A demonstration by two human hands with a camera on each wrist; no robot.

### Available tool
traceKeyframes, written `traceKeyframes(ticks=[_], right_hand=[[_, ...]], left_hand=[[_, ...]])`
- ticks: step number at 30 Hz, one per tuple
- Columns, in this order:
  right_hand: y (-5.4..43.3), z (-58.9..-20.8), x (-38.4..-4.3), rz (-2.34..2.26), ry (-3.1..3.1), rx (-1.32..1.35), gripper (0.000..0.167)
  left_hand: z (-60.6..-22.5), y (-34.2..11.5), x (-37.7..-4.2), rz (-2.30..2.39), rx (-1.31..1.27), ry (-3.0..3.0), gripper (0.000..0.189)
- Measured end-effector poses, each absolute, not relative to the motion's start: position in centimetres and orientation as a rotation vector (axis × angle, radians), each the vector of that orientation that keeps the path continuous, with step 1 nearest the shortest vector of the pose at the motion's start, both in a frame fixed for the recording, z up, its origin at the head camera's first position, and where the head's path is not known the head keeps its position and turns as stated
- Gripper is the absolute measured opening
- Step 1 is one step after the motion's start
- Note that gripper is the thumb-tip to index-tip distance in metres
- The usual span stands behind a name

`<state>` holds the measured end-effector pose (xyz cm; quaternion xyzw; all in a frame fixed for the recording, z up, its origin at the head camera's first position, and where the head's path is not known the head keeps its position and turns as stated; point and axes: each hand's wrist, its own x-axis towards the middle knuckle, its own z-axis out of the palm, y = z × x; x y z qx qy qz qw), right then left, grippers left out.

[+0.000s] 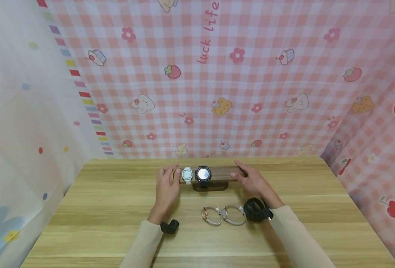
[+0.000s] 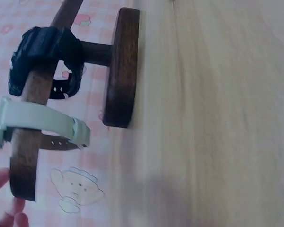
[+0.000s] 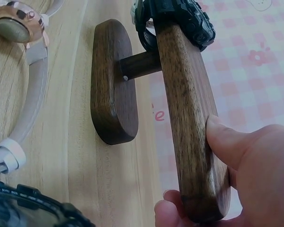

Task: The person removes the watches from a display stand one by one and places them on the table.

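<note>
A dark wooden T-shaped watch stand stands at the table's far side. On its bar sit a pale mint watch at the left end and a black round-faced watch beside it. My left hand is at the bar's left end, its thumb and fingertips around that end; in the left wrist view only fingertips show. My right hand grips the bare right end, thumb on the bar and fingers curled under it, as the right wrist view shows.
Nearer me lie two slim light-strapped watches on their sides and a bulky black watch by my right forearm. The wooden table meets a pink checked cloth behind the stand.
</note>
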<state>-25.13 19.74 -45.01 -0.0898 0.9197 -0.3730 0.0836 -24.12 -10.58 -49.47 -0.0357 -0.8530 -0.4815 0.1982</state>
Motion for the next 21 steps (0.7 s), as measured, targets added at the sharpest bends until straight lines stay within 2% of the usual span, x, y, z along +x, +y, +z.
traceKeyframes(ticks=[8,21], right_hand=[[19.7,-44.9,-25.0,-1.121,2.741,-0.279,0.065],[19.7,-45.1,-25.0,-1.149,2.738,-0.265,0.065]], left_hand=[[-48.7,-9.8,-23.8,-1.234,-0.256,-2.309,0.028],[-48.5,-9.4,-23.6,-1.179,-0.312,-2.425,0.045]])
